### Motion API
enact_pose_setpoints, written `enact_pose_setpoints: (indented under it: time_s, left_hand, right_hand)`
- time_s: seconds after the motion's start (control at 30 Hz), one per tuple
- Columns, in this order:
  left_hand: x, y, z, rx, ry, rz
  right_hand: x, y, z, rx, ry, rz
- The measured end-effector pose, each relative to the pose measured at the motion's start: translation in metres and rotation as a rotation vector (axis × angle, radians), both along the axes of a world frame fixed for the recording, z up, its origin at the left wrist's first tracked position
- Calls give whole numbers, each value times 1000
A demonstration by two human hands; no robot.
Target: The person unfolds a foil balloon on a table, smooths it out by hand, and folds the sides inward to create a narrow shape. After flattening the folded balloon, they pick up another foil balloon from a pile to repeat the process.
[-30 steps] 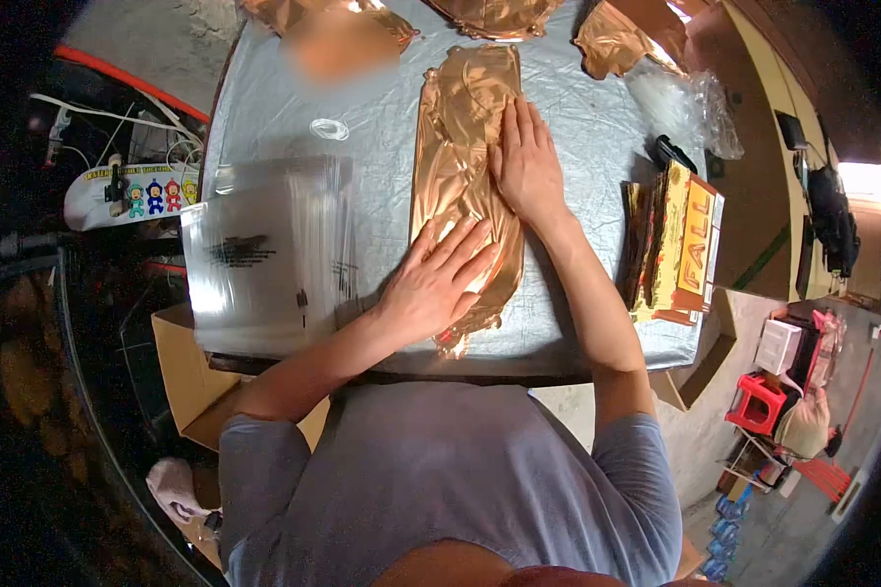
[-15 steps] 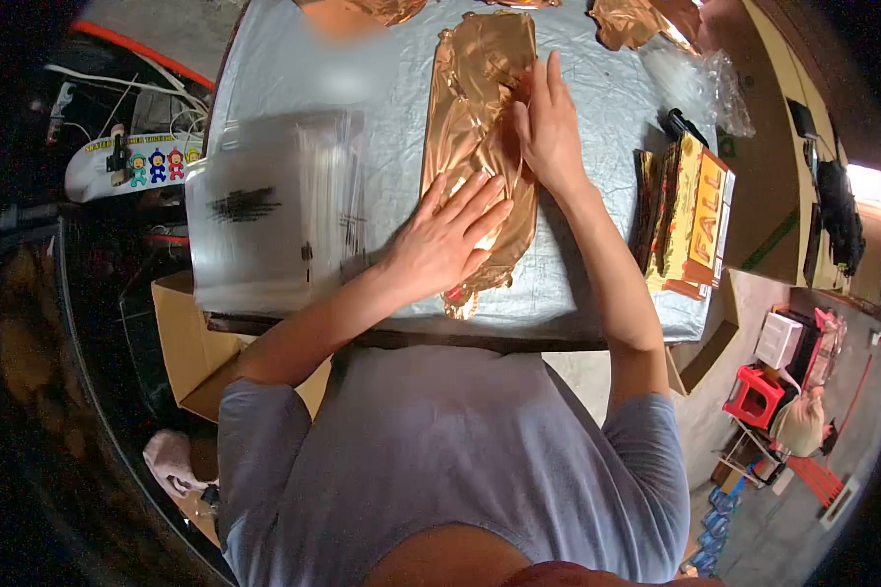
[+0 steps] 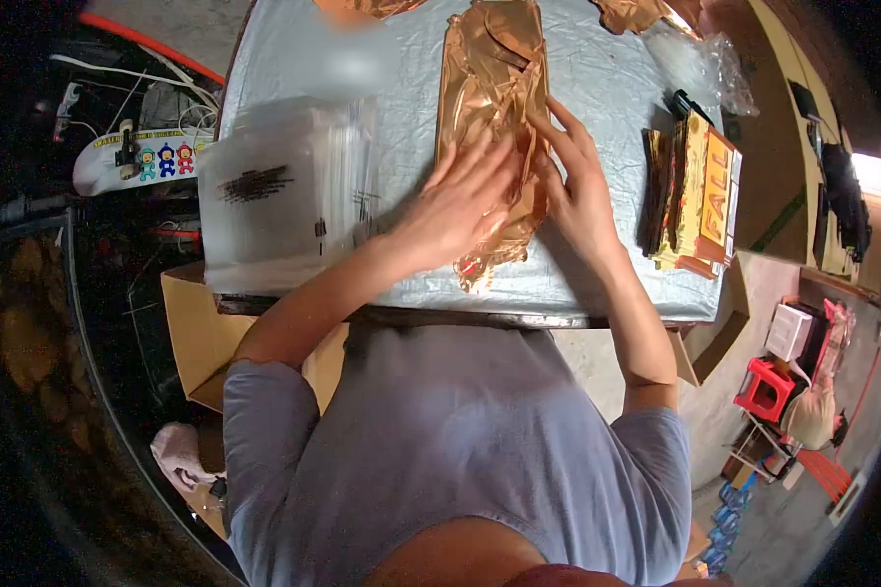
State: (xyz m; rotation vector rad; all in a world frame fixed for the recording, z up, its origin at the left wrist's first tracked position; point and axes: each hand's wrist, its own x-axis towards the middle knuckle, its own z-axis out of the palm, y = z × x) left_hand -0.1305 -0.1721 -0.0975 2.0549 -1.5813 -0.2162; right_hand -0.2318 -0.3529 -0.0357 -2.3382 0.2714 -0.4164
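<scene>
A long, crinkled copper-coloured foil piece [image 3: 494, 88] lies lengthwise on the silver-covered table [image 3: 597, 78]. My left hand [image 3: 460, 201] rests on its lower middle with the fingers spread, slightly blurred by motion. Along the foil's right edge lies my right hand [image 3: 579, 186], fingers apart, its fingertips touching the foil. A stack of clear plastic bags [image 3: 274, 215] is left of my left hand. To the right of my right hand stands a bundle of yellow and brown printed cards [image 3: 690, 196] marked "FALL".
More copper foil [image 3: 646, 14] and a crumpled clear plastic bag [image 3: 700, 68] lie at the far right of the table. An open cardboard box [image 3: 201, 333] sits below the left edge. A skateboard [image 3: 137, 161] is farther left, and a red stool [image 3: 765, 389] stands right.
My left hand has moved up and right on the foil. My right hand has shifted lower along the right edge. The whole view has shifted slightly.
</scene>
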Motion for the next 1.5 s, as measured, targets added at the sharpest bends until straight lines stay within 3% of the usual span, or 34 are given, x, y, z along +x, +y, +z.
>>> enact_pose_setpoints:
  time_s: [0.07,0.17,0.3,0.4,0.47,0.7,1.3,1.5]
  left_hand:
    - [11,11,19,-61,30,41]
    - [27,37,38,-340,310,252]
    - [22,76,36,-106,419,313]
    - [4,86,34,-37,363,304]
    - [-3,84,29,-29,31,249]
    - [-8,76,27,4,-236,198]
    - [-7,74,26,99,-289,183]
    - [40,43,44,-23,-260,149]
  right_hand:
    - [-10,1,2,21,-11,-13]
    - [-29,9,3,-71,10,-34]
    - [-43,28,-6,-147,62,30]
    - [-42,38,-20,-195,64,84]
    - [-38,45,-25,-317,100,69]
    - [-35,52,-26,-311,196,176]
    - [-27,81,-39,-316,164,338]
    - [-27,80,-42,-316,163,337]
